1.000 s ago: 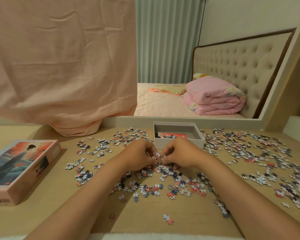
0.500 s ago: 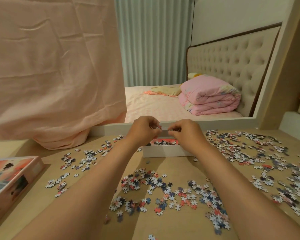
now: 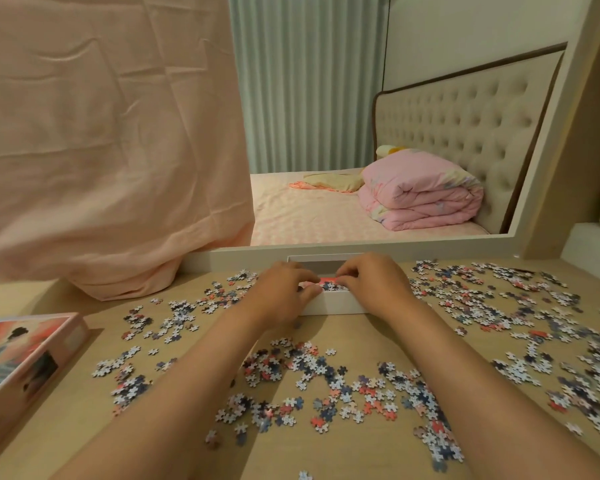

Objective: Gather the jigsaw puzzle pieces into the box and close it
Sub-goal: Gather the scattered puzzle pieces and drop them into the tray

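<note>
We see both hands reaching forward over the small white box [image 3: 329, 304], which sits at the far edge of the worktop [image 3: 343, 323] just below the mirror frame. The left hand [image 3: 284, 292] hangs over the box's left part and the right hand [image 3: 371, 285] over its right part, fingertips curled inward and nearly meeting above the opening. Between them a few pieces and a strip of red show inside the box. The fingers of both hands are bent and bunched — whether they pinch any pieces we cannot tell, since the fingertips are turned away and blurred.

The loose puzzle pieces [image 3: 326, 375] lie scattered all over the worktop: a dense band nearer to us than the hands, between and under the forearms, a wide spread to the right of the box, and a thinner scatter to its left. The box lid [image 3: 21, 358], printed with a picture, lies well apart at the left edge — face up, untouched.
</note>
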A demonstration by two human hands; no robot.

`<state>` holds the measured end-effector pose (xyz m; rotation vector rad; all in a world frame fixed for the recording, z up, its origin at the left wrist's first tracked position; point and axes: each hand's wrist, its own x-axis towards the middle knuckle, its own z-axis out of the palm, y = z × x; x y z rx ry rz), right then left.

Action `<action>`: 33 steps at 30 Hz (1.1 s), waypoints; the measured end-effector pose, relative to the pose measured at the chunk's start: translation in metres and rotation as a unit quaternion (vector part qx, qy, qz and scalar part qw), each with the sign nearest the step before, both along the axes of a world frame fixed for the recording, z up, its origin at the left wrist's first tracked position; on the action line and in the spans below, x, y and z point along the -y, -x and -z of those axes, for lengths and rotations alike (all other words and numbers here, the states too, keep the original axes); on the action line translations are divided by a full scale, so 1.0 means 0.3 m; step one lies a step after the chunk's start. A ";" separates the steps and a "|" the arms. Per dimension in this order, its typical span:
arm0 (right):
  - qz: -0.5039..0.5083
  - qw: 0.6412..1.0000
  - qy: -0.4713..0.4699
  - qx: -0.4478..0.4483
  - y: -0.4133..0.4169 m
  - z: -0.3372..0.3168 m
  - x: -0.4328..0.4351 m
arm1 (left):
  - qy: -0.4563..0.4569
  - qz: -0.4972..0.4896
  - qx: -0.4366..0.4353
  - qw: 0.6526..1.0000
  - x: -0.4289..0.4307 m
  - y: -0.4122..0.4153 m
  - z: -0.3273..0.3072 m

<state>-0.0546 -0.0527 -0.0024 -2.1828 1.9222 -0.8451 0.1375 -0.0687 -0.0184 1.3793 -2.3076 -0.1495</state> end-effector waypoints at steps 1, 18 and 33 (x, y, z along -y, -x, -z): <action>0.002 1.000 0.004 -0.004 -0.003 -0.005 -0.004 | 0.006 0.000 -0.002 1.000 -0.004 -0.006 0.001; -0.203 0.971 -0.091 -0.087 -0.546 -0.095 0.028 | -0.205 -0.247 0.131 0.938 -0.087 -0.529 0.012; -0.194 0.938 -0.199 -0.207 -0.679 0.066 0.161 | -0.148 -0.136 0.078 0.976 -0.037 -0.548 0.099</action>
